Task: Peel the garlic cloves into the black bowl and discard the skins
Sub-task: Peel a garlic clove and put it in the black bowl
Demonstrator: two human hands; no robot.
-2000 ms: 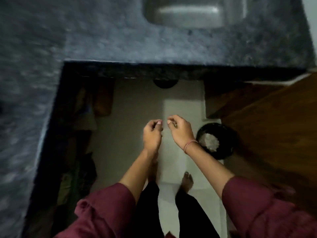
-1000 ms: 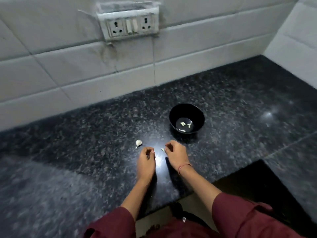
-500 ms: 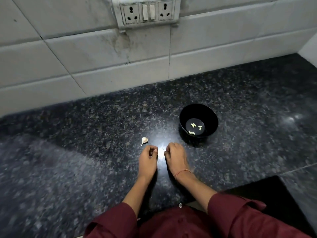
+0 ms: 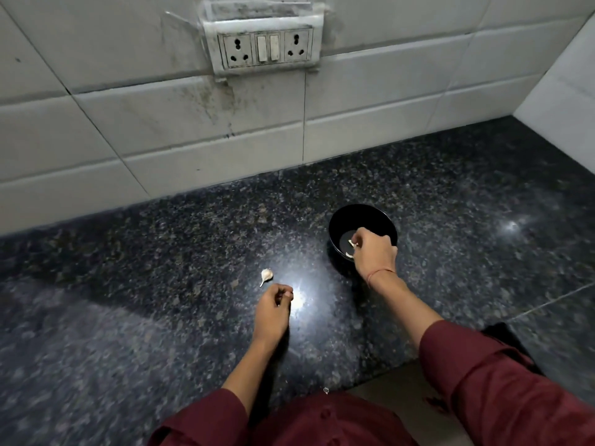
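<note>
The black bowl [image 4: 362, 217] stands on the dark granite counter with a few peeled cloves [image 4: 348, 254] in its bottom. My right hand [image 4: 373, 252] hangs over the bowl's near side, fingers curled, and pinches a small pale garlic clove [image 4: 351, 243] at its fingertips. My left hand [image 4: 273, 309] rests on the counter with curled fingers and thumb against them; nothing shows in it. One unpeeled garlic clove [image 4: 266, 275] lies on the counter just beyond my left hand, not touched.
A tiled wall with a socket and switch plate [image 4: 264, 48] rises behind the granite counter [image 4: 161, 268]. A side wall closes the far right corner. The counter's front edge runs close to my body, with a gap at lower right.
My right hand has left my left hand and moved up and right over the bowl with the clove. My left hand stays by the unpeeled clove. Earlier the view was on the floor.
</note>
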